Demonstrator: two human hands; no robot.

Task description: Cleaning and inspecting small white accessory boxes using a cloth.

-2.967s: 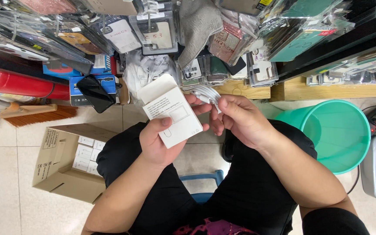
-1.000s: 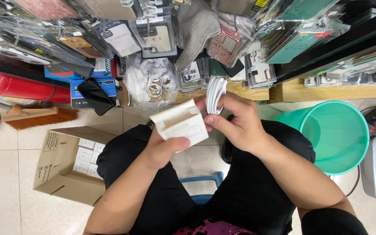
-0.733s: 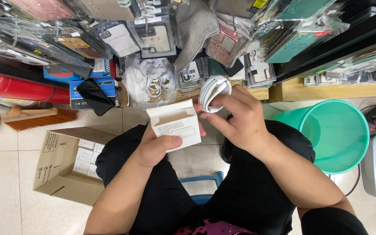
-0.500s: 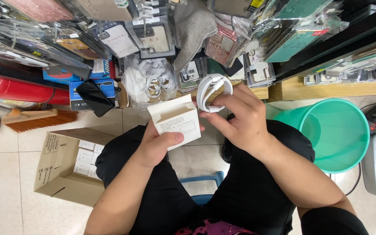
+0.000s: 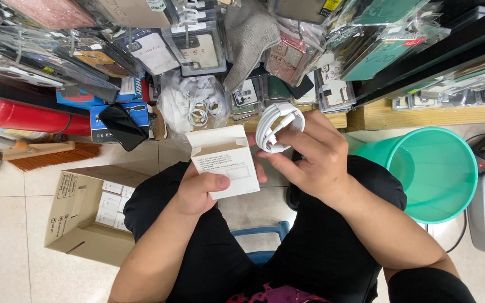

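The left hand (image 5: 197, 191) holds a small white box (image 5: 224, 163) with its top flap open, the thumb pressing on the front. The right hand (image 5: 315, 157) pinches a coiled white cable (image 5: 276, 126) just above and beside the box (the coil is out of it). A green bucket (image 5: 433, 174) stands on the floor to the right. A brown cardboard box (image 5: 85, 216) sits to the left.
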